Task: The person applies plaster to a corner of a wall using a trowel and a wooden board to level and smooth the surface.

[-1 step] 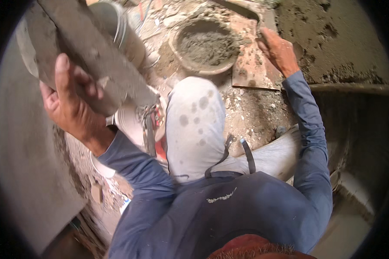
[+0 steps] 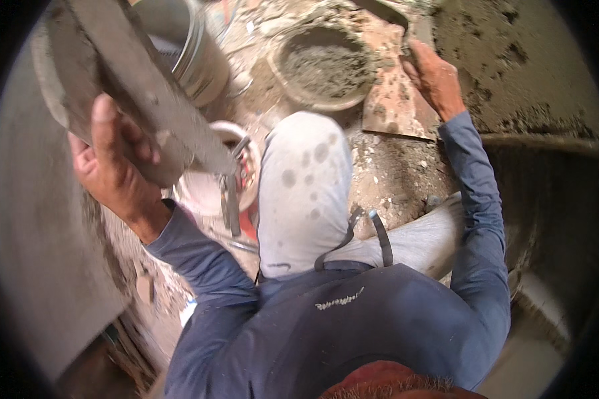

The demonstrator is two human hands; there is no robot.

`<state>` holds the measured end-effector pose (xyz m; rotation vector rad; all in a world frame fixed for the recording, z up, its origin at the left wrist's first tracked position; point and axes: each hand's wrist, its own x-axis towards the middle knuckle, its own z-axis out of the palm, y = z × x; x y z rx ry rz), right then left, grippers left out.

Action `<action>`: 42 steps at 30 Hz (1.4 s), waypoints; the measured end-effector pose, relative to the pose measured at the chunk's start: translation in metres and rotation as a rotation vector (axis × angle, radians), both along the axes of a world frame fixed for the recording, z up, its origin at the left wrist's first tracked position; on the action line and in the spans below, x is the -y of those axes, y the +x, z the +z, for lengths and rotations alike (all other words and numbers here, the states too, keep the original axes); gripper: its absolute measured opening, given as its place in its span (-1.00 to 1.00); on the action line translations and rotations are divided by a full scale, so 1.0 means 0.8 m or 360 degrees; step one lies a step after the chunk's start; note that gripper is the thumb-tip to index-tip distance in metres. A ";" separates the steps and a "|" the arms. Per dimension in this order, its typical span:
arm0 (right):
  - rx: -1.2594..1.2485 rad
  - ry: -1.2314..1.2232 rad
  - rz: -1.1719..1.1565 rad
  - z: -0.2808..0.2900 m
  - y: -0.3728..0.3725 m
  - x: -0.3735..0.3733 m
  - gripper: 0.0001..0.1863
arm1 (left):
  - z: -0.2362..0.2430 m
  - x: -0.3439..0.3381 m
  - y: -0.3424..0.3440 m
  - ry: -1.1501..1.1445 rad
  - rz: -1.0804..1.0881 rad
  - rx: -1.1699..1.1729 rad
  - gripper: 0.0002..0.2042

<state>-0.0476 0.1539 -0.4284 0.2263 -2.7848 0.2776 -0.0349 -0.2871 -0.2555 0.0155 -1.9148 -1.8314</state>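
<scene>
My left hand point(image 2: 123, 176) is closed at the lower edge of a long, grey, mortar-coated board point(image 2: 150, 86), which is tilted up at the upper left. Its thumb points upward and part of the grip is hidden. My right hand point(image 2: 436, 83) is wrapped around the handle of a trowel, whose dark blade point(image 2: 385, 12) reaches up and left to the top edge. Between the hands, a round basin point(image 2: 343, 104) holds wet grey mortar point(image 2: 326, 70). Just below the trowel lies a flat, reddish slab point(image 2: 396, 110) splashed with mortar.
Behind the board stands a large bucket point(image 2: 209, 73). A white pail point(image 2: 203, 193) with tools stands beside my bent knee point(image 2: 305, 189). At the upper right is a surface of rough, wet mortar point(image 2: 526, 60); a smooth grey surface point(image 2: 46, 233) runs along the left. Rubble litters the floor point(image 2: 406, 166).
The board and my left hand have shifted slightly, and more of the white pail and the bucket shows. My right hand still grips the trowel. The whole view has moved a little.
</scene>
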 end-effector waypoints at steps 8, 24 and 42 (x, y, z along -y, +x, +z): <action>0.0352 0.0176 0.0144 -0.077 0.031 0.004 -0.69 | -0.108 0.148 0.157 -0.0401 0.0065 0.1033 -0.49; 0.0386 -0.0091 -0.0160 -0.037 0.063 0.007 -0.67 | -0.247 0.210 0.120 -0.1304 -0.0182 0.0926 -0.38; 0.0569 -0.0545 -0.0535 -0.021 0.177 0.015 -0.38 | -0.368 0.453 -0.034 -0.0890 0.0699 0.0787 0.02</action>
